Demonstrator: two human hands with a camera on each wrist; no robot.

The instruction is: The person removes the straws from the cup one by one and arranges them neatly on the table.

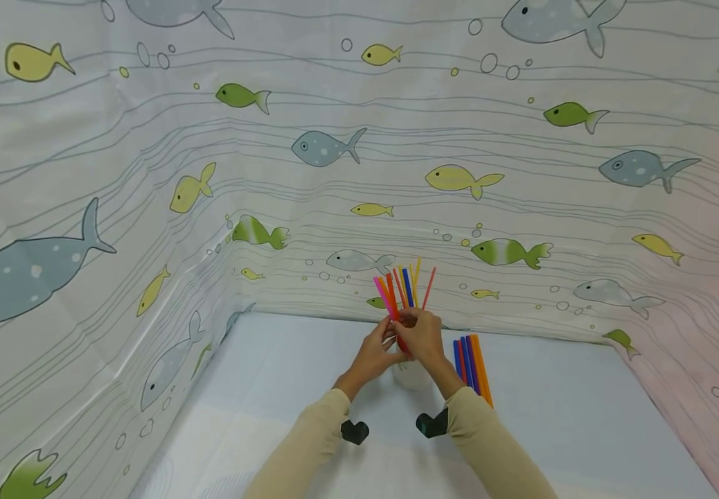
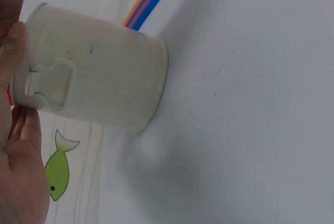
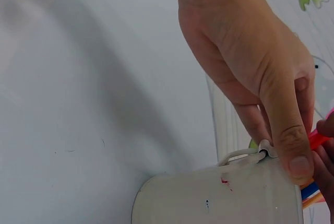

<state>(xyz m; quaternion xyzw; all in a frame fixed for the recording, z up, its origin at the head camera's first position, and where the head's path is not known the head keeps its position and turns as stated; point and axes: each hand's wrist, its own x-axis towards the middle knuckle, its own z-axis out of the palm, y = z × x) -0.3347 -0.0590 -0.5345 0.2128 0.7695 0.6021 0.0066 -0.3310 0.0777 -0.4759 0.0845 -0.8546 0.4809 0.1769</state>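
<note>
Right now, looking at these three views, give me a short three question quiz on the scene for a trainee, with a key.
1. True or false: the loose coloured plastic straws lie flat on the pale blue table, on the right hand's side of the white ceramic mug.
2. What stands in the mug? A: pencils. B: a bunch of coloured straws. C: spoons.
3. Fill in: the mug has one ____ on its side.

Key: 1 true. 2 B. 3 handle. The left hand also meets the bunch above the mug.
</note>
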